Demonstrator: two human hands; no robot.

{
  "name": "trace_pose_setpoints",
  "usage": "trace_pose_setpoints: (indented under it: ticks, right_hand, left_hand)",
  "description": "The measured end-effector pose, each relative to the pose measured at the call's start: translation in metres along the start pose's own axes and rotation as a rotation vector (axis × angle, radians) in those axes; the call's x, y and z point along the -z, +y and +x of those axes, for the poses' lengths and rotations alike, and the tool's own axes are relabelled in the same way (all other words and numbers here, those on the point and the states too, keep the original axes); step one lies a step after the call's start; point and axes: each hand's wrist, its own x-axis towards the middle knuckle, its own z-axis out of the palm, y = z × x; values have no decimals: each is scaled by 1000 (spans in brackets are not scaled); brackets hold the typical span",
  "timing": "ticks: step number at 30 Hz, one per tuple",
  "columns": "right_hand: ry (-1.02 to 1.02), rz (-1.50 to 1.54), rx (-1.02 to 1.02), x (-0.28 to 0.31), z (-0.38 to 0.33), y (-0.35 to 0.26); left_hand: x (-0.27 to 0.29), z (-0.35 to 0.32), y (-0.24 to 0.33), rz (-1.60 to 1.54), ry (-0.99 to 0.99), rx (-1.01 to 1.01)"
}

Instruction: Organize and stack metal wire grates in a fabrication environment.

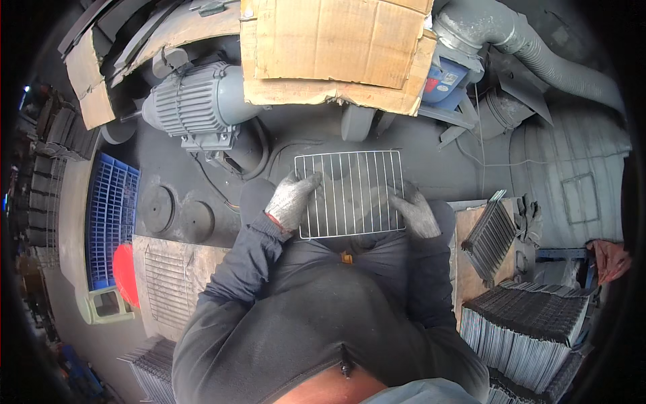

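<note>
A shiny wire rack (360, 192), rectangular with several parallel bars, is held flat above my lap. My left hand (294, 200), in a grey-white work glove, grips its left edge with the thumb lying over the bars. On the opposite edge my right hand (416, 210), gloved the same way, has its thumb on top and its other fingers hidden beneath. Darker racks of the same kind lean in a small bundle (492, 239) on a board to my right. One more wire rack (168, 286) lies on a board to my left.
Ahead stand a grey electric motor (190, 101) and a cardboard-covered machine (336, 44). A ribbed duct (555, 64) runs at the far right. Tall rack stacks (525, 323) stand near right. Left are a blue plastic crate (113, 219), a red round object (125, 275) and two dark discs (197, 221).
</note>
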Motion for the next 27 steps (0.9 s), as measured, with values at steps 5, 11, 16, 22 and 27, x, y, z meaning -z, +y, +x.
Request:
trace_pose_setpoints:
  ticks: [5, 11, 16, 22, 27]
  right_hand:
    - [-1, -37, -81, -12, 27, -13]
    - [-32, 109, -309, -47, 66, -16]
    - [-164, -258, -275, -62, 93, -43]
    - [-56, -387, -21, 12, 77, -20]
    - [364, 6, -269, 84, 9, -13]
  left_hand:
    - [19, 14, 1, -69, -38, 52]
    - [55, 28, 17, -149, 20, 67]
    - [82, 57, 20, -288, 45, 151]
    - [30, 89, 28, -277, -188, 218]
    - [-47, 119, -24, -24, -396, 126]
